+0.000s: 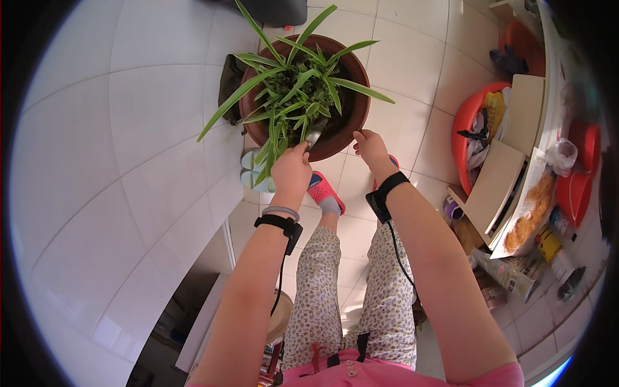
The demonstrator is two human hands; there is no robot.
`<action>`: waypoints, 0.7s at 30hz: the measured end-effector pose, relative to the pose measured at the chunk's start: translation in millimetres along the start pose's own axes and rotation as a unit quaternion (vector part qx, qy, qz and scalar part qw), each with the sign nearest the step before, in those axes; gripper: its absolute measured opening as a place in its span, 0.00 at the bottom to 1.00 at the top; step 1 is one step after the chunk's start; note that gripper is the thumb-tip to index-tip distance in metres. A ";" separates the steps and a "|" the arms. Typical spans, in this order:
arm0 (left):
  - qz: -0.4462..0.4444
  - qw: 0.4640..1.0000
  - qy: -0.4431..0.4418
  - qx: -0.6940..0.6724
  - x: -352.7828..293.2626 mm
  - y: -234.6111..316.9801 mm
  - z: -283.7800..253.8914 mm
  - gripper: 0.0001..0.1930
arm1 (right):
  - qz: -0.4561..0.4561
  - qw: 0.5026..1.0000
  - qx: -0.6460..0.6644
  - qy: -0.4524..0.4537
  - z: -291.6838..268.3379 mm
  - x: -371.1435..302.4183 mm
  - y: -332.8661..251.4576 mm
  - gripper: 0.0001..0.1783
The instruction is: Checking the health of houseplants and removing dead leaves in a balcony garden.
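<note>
A large brown round flowerpot holds a leafy spider plant with long green, pale-edged leaves and dark soil showing at the right. My left hand is closed at the pot's near rim, gripping what looks like a metal spoon. Its shiny bowl lies among the leaves near the soil; the handle is mostly hidden by my fingers. My right hand has its fingers closed at the pot's near right rim. Some long leaves hang over the rim beside my left hand.
White tiled wall rises close on the left. Pale green slippers lie by the pot, near my pink shoe. At right stand a red basin with cloths, a cabinet with drawers, and a yellow bottle.
</note>
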State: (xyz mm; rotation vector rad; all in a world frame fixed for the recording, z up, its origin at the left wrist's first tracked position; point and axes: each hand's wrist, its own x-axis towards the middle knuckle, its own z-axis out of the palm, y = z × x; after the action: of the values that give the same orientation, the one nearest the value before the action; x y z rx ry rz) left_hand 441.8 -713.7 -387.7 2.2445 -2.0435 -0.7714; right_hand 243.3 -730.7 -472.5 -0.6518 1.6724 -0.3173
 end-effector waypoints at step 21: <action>0.006 0.998 -0.051 -0.036 12.8 29.4 -9.1 0.12 | -0.101 0.994 -0.043 -0.029 -17.2 -55.0 85.1 0.20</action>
State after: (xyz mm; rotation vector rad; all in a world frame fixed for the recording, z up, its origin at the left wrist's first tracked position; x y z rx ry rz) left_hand 418.1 -733.0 -374.5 2.1964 -2.0336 -0.9603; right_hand 211.1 -633.1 -470.7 -0.8893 1.5747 -0.3692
